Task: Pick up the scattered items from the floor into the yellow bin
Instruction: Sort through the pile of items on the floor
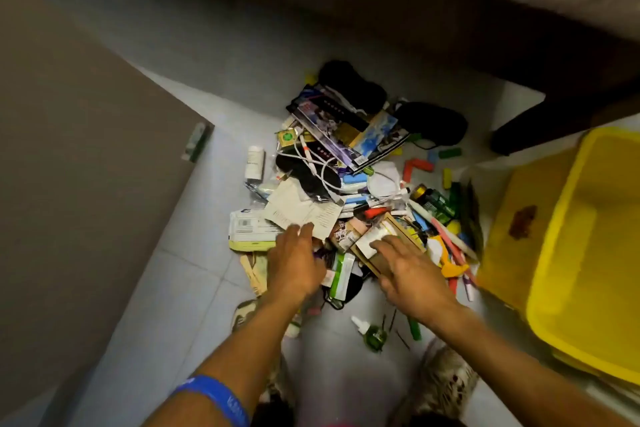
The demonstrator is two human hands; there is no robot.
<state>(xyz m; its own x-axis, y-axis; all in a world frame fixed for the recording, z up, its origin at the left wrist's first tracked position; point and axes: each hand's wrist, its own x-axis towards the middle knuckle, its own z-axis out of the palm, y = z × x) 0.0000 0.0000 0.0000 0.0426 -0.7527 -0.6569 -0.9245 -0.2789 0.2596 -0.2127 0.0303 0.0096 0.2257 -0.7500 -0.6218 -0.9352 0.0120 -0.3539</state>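
A heap of scattered items (pixel 349 184) lies on the pale tiled floor: magazines (pixel 346 135), white cables, black cloth pieces, papers, markers, coloured blocks and small bottles. The yellow bin (pixel 588 253) stands at the right, and no items show in the part of its inside that I can see. My left hand (pixel 294 263) rests palm down on the near left of the heap, fingers spread beside a white paper sheet (pixel 301 211). My right hand (pixel 401 270) lies flat on a wooden frame (pixel 391 246) and a white tube, fingers apart. Neither hand grips anything.
A brown cabinet panel (pixel 86 166) closes the left side. Dark wooden furniture (pixel 519 62) crosses the back right. A white bottle (pixel 254 163) lies left of the heap. A green bottle (pixel 374 336) and a green block (pixel 414 328) lie near my patterned slippers (pixel 443 381).
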